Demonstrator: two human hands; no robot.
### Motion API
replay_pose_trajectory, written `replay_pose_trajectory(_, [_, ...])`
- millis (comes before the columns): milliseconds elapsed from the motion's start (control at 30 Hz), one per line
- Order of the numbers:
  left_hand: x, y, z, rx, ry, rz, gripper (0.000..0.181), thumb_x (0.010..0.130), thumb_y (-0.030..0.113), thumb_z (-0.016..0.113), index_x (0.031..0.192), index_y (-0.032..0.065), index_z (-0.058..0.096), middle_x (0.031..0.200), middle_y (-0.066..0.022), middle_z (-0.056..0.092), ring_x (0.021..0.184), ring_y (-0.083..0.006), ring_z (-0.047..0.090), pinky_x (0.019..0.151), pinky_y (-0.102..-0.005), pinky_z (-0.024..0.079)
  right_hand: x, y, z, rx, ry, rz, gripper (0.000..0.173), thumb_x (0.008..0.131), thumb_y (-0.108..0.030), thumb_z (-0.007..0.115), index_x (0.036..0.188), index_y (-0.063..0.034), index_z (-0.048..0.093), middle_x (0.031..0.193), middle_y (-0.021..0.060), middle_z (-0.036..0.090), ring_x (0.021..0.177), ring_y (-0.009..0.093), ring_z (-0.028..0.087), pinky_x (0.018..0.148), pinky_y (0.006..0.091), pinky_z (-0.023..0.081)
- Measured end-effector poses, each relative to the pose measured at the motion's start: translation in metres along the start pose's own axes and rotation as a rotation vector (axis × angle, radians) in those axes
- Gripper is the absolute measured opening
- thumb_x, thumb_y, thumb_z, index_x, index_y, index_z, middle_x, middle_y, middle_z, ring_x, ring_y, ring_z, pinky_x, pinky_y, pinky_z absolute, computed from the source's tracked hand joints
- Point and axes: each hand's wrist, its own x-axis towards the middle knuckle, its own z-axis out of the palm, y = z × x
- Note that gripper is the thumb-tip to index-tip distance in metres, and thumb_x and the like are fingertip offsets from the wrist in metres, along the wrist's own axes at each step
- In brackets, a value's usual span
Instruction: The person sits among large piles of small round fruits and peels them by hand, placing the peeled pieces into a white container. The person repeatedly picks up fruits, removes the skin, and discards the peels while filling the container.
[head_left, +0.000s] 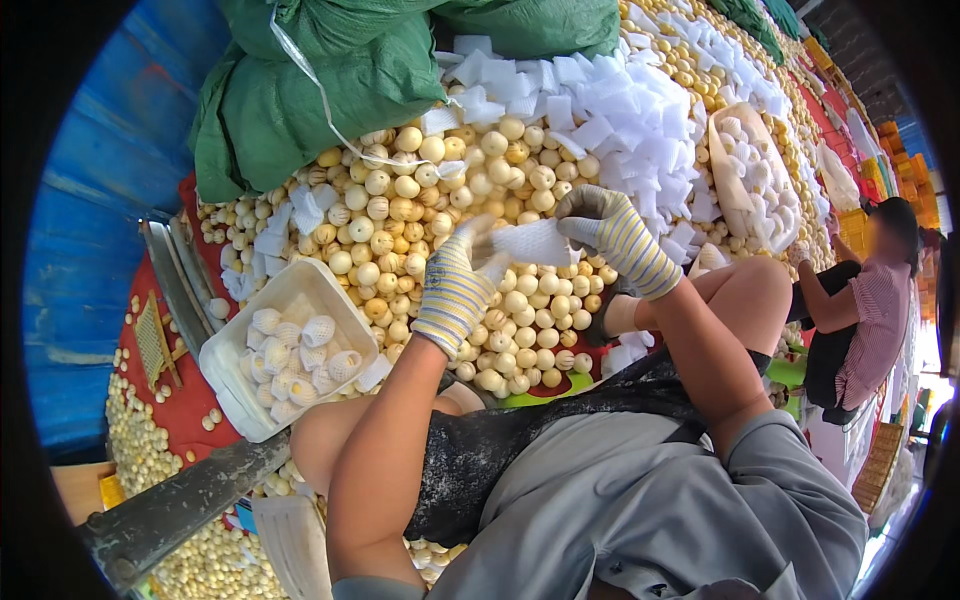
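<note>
My right hand (619, 240), in a striped knit work glove, pinches the right end of a white foam net sleeve (534, 244). At the sleeve's left end is my left hand (461, 289), in a matching glove, its fingers and thumb spread around that end. Motion blurs those fingertips, so whether they grip is unclear. Beneath both hands lies a heap of pale yellow pepino melons (525, 296), some with dark stripes. Left of my left hand, a white plastic tub (341, 296) holds several sleeved fruits (289, 356). Loose foam sleeves (637, 120) are piled beyond my right hand.
Green woven sacks (322, 112) rest on the heap's far side. A second tub (750, 176) of sleeved fruit stands at the right. Another person (862, 307) sits farther right. A dark beam (187, 502) runs at lower left, near a blue wall (97, 225).
</note>
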Motion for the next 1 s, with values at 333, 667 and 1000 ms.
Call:
replay_pose_trajectory(333, [0.009,0.002,-0.004,-0.251,0.185,0.066,0.039,0.088,-0.003,0.064,0.127,-0.0020,0.056,0.102,-0.0091,0.066,0.087,-0.0118,0.063,0.077,-0.0250,0.054,0.000,0.005,0.030,0.247,-0.056,-0.192,0.034,0.093,-0.026,0.066,0.117,-0.0026,0.059,0.094,0.0001,0.061,0.073,0.006,0.056,0.064,0.0212,0.048])
replay_pose_trajectory(667, [0.015,0.004,-0.009,-0.255,0.236,0.101,0.036,0.089,-0.007,0.061,0.124,-0.0042,0.056,0.097,-0.0079,0.065,0.083,-0.0109,0.062,0.074,-0.0239,0.054,-0.012,-0.010,0.068,-0.266,-0.061,-0.472,0.051,0.092,-0.030,0.065,0.129,0.0048,0.054,0.104,0.0162,0.065,0.097,0.022,0.065,0.082,0.0323,0.053])
replay_pose_trajectory(1000, [-0.002,0.038,-0.056,-0.559,-0.075,0.221,0.055,0.085,0.010,0.073,0.135,0.0012,0.053,0.122,-0.0127,0.063,0.105,-0.0169,0.064,0.082,-0.0272,0.059,0.021,-0.013,0.072,0.327,-0.315,-0.250,0.045,0.102,-0.034,0.051,0.131,0.0001,0.055,0.115,0.0083,0.064,0.104,0.014,0.059,0.089,0.0295,0.051])
